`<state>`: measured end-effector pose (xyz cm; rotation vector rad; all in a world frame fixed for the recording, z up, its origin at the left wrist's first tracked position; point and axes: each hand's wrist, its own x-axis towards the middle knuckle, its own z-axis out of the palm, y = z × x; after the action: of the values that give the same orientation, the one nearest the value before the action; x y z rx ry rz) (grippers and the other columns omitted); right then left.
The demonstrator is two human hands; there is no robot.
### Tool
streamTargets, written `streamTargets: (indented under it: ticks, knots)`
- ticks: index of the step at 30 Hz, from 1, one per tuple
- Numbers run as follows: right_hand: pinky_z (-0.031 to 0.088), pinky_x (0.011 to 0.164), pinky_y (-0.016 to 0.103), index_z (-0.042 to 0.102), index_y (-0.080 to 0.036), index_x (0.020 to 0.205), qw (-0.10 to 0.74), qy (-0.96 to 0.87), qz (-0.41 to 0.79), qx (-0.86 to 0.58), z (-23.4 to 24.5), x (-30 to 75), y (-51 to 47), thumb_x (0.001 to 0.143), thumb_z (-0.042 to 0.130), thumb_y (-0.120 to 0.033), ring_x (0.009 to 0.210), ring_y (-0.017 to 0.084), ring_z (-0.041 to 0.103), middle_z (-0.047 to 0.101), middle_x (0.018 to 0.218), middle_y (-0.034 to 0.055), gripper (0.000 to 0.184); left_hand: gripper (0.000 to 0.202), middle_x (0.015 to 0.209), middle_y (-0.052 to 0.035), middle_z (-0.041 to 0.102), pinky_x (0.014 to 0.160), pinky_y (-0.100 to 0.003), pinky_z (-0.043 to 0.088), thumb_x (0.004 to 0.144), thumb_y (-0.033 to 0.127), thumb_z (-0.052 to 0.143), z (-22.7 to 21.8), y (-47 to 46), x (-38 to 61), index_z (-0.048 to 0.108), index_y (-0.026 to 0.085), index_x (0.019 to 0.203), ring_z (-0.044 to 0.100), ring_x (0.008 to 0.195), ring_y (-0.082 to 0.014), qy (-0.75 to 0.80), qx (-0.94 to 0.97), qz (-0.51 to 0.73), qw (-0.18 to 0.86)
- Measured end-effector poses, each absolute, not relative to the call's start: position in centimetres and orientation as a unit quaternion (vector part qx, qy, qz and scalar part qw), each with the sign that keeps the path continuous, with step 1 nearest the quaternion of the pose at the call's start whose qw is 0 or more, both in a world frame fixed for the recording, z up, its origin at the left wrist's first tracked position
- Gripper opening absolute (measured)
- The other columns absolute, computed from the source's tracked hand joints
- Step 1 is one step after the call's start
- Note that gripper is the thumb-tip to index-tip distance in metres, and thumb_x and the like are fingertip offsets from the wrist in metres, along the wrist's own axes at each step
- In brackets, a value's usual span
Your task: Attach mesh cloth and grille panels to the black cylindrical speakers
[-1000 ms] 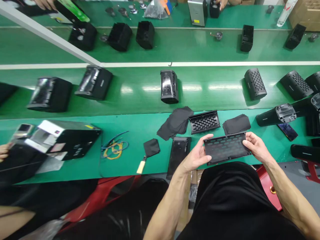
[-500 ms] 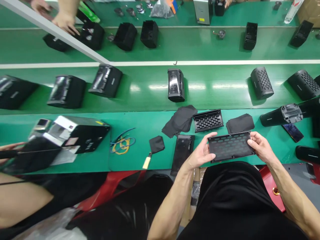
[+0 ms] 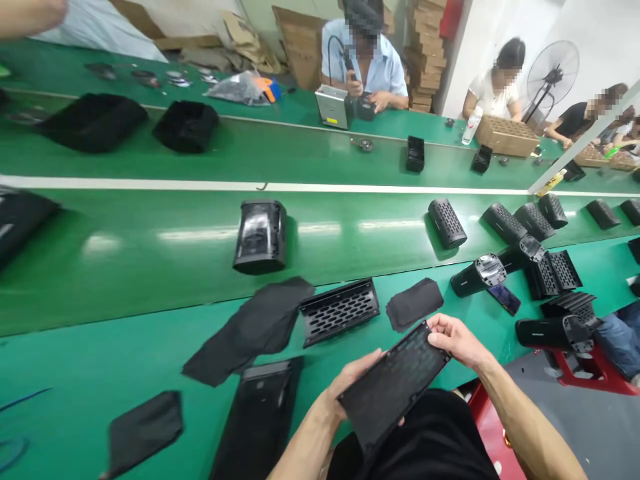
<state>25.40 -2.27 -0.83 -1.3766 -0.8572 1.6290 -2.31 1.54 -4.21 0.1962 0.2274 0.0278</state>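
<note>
A black perforated grille panel (image 3: 393, 393) is held tilted over the table's front edge, its inner side facing up. A dark sheet seems to line it, with the slots showing faintly through. My left hand (image 3: 345, 383) grips its left end, the fingers partly hidden beneath. My right hand (image 3: 454, 341) pinches the far right corner. Just beyond lies another slotted grille panel (image 3: 343, 310), without a lining. Fanned black sheets (image 3: 255, 327) lie to its left, and a neater stack of black sheets (image 3: 415, 303) to its right. A long black housing (image 3: 260, 413) rests left of my left hand.
Small black sheets (image 3: 145, 427) lie at the front left. A glossy-faced black speaker housing (image 3: 261, 237) stands on the green conveyor (image 3: 165, 260). Slotted housings (image 3: 447, 223), upright black cases (image 3: 475, 277) and a phone (image 3: 504, 299) are at right. Co-workers sit across the line.
My view has swung up and to the right, bringing co-workers and a fan into sight. The held panel has tilted, its right end now farther from me. Both hands keep their grip.
</note>
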Motion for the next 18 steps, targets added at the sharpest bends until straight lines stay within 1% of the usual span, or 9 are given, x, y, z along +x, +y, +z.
streamTargets:
  ticks: [2,4,5,7,9,11,13,15,18]
  knots:
    - [0.050,0.062,0.028,0.065,-0.022,0.104,0.475,-0.317,0.508,-0.645,-2.0,27.0,-2.6,0.072,0.089,-0.062,0.068,0.017,0.061,0.065,0.082,0.0006,0.057,0.067,0.100,-0.0224,0.082,0.085,-0.046,0.059,0.101,0.061,0.047,-4.5,0.9,-2.2,0.077,0.003,0.117,0.080,0.091,-0.0378,0.131,0.085,0.068,0.985]
    - [0.058,0.079,0.037,0.059,-0.022,0.119,0.538,-0.266,0.296,-0.743,-3.2,29.2,-2.3,0.071,0.085,-0.064,0.093,0.025,0.068,0.068,0.104,0.0081,0.069,0.066,0.101,-0.0225,0.082,0.087,-0.045,0.058,0.099,0.059,0.049,-4.6,0.4,-2.5,0.079,0.002,0.112,0.080,0.092,-0.0379,0.120,0.074,0.109,0.984]
    - [0.058,0.092,0.043,0.055,-0.021,0.129,0.547,-0.248,0.205,-0.772,-3.7,30.3,-1.8,0.069,0.085,-0.065,0.110,0.029,0.066,0.065,0.120,0.0134,0.080,0.067,0.102,-0.0230,0.082,0.086,-0.045,0.059,0.098,0.059,0.050,-4.5,0.2,-2.7,0.079,0.001,0.112,0.080,0.092,-0.0386,0.109,0.070,0.125,0.984]
    - [0.047,0.114,0.051,0.041,-0.018,0.147,0.542,-0.246,0.117,-0.795,-4.6,32.2,-0.1,0.061,0.085,-0.067,0.136,0.035,0.054,0.051,0.148,0.0224,0.109,0.068,0.109,-0.0248,0.080,0.082,-0.046,0.061,0.097,0.058,0.051,-4.2,0.0,-3.0,0.077,-0.001,0.119,0.079,0.096,-0.0411,0.087,0.067,0.150,0.983]
    - [0.041,0.121,0.054,0.031,-0.013,0.154,0.544,-0.262,0.130,-0.787,-4.9,33.7,2.0,0.052,0.087,-0.068,0.141,0.037,0.051,0.045,0.155,0.0271,0.129,0.068,0.117,-0.0263,0.078,0.077,-0.048,0.062,0.098,0.056,0.048,-3.6,0.0,-3.1,0.074,0.000,0.126,0.078,0.102,-0.0432,0.072,0.065,0.169,0.981]
    - [0.044,0.118,0.055,0.032,-0.012,0.153,0.566,-0.266,0.169,-0.762,-4.5,35.2,3.6,0.047,0.090,-0.065,0.131,0.036,0.059,0.053,0.149,0.0260,0.132,0.066,0.125,-0.0258,0.076,0.076,-0.050,0.064,0.100,0.053,0.044,-2.9,0.1,-3.0,0.072,0.002,0.131,0.076,0.106,-0.0436,0.062,0.063,0.202,0.975]
    - [0.048,0.113,0.054,0.042,-0.017,0.146,0.589,-0.264,0.218,-0.732,-3.3,37.1,4.4,0.045,0.093,-0.061,0.122,0.034,0.065,0.063,0.139,0.0196,0.122,0.065,0.128,-0.0253,0.075,0.079,-0.052,0.064,0.100,0.052,0.043,-2.1,0.2,-2.9,0.071,0.003,0.134,0.075,0.109,-0.0431,0.054,0.069,0.245,0.966]
    - [0.051,0.110,0.055,0.055,-0.022,0.134,0.597,-0.260,0.301,-0.696,-1.4,39.3,4.0,0.047,0.096,-0.059,0.116,0.033,0.069,0.071,0.127,0.0129,0.103,0.068,0.127,-0.0264,0.074,0.082,-0.052,0.064,0.101,0.054,0.043,-1.4,0.2,-3.0,0.069,0.002,0.136,0.074,0.109,-0.0424,0.054,0.082,0.268,0.958]
    - [0.053,0.107,0.059,0.069,-0.026,0.111,0.609,-0.241,0.413,-0.633,1.5,40.8,1.1,0.052,0.091,-0.074,0.113,0.038,0.072,0.078,0.106,0.0092,0.079,0.071,0.127,-0.0256,0.074,0.084,-0.051,0.063,0.103,0.059,0.040,-0.7,0.3,-3.4,0.068,0.003,0.137,0.074,0.109,-0.0405,0.073,0.087,0.292,0.950]
